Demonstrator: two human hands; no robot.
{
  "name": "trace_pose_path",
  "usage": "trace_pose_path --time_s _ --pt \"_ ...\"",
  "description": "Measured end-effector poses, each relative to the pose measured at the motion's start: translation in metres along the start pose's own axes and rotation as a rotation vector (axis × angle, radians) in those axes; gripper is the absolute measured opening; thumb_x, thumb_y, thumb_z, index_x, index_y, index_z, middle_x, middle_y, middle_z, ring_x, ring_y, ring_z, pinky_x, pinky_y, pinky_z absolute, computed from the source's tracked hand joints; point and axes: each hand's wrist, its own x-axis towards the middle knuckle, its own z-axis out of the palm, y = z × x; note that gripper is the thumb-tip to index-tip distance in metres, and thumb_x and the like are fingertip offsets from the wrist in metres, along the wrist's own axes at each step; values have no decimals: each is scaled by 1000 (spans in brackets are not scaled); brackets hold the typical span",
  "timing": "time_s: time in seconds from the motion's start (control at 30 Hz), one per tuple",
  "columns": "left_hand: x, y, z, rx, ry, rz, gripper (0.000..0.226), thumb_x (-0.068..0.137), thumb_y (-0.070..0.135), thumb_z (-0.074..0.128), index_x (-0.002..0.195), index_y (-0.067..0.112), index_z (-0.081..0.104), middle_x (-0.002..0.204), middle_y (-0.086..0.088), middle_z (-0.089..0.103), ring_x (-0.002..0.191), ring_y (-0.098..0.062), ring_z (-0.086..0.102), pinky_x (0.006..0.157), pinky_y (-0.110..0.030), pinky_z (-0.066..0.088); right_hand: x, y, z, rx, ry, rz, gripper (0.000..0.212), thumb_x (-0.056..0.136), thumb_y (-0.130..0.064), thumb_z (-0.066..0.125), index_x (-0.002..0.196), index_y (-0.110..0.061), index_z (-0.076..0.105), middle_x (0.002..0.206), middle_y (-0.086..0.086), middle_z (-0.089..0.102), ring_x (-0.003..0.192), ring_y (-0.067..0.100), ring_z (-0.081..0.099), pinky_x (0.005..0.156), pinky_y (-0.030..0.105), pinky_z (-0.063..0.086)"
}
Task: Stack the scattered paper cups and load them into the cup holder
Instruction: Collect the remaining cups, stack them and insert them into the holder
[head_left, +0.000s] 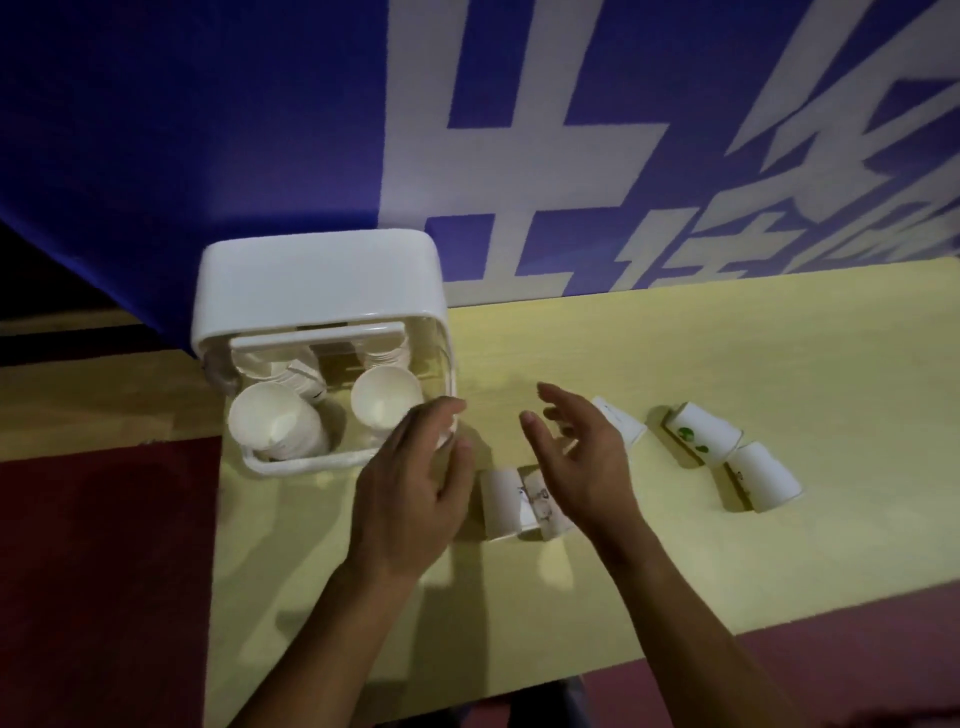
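You're partway: the cup holder at far left holds stacks already, but roughly five paper cups sit loose right of it. Your left hand and right hand are both relaxed, empty.

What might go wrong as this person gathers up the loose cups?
The two cups between the hands lie on their sides, so a nudge from the right hand may roll them toward the near edge of the table. The left hand hovers beside the cup holder; bumping its front right cup might tip that stack.
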Motion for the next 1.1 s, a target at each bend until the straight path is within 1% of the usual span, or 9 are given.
trace_pose_path --time_s 0.07,0.2,0.37,0.47,0.6,0.7,0.87,1.0,1.1 --pt "8 24 35 23 -133 91 35 98 34 56 128 19 64 125 4 69 109 -11 65 83 -27 57 -2 27 -34 -9 62 66 44 96 -42 68 137 -24 64 123 -11 70 105 4 66 85 21 53" --pt "34 77 121 47 -343 206 41 93 39 60 131 24 62 132 11 63 113 -13 62 86 -31 54 -10 86 -110 -19 167 171 43 97 -41 66 136 -21 64 122 -14 69 106 4 66 87 20 49" --pt "59 119 240 223 -650 384 67 85 39 72 147 22 52 151 4 51 137 -17 47 107 -41 46 -26 159 -184 -18 256 278 43 98 -37 66 137 -20 63 120 -7 69 107 11 65 90 32 54" --pt "70 132 301 393 -820 460 84 82 42 76 155 28 38 161 5 37 149 -18 32 119 -40 30 -34 203 -215 -41 249 338 52 97 -46 65 142 -21 58 131 -6 66 115 13 62 91 26 50" --pt "83 130 347 650 -955 486 100 76 45 81 159 32 27 165 6 30 150 -17 29 119 -35 22 -38 244 -238 -97 197 372 66 91 -49 72 146 -19 52 140 -3 59 124 14 57 98 29 48" --pt "85 129 358 670 -964 468 93 79 42 80 157 31 32 157 6 43 143 -17 39 114 -34 26 -33 264 -244 -147 114 381 81 86 -52 76 151 -16 44 149 1 51 136 19 47 103 28 39" --pt "81 124 364 579 -861 424 72 77 43 79 142 26 53 134 3 63 122 -22 58 100 -35 40 -19 287 -234 -175 2 419 102 74 -57 84 154 -13 37 151 5 48 137 25 43 107 39 42" --pt "74 129 361 422 -746 308 60 75 41 80 129 25 56 115 5 67 105 -25 63 84 -36 47 -14 300 -229 -218 2 418 83 74 -49 85 139 -12 49 129 6 60 120 30 51 88 39 47" --pt "65 136 351 171 -623 48 65 74 42 86 127 32 49 115 11 64 102 -17 60 81 -36 50 -13 301 -234 -147 63 377 80 78 -41 84 140 -8 47 127 9 59 116 31 55 82 36 47"
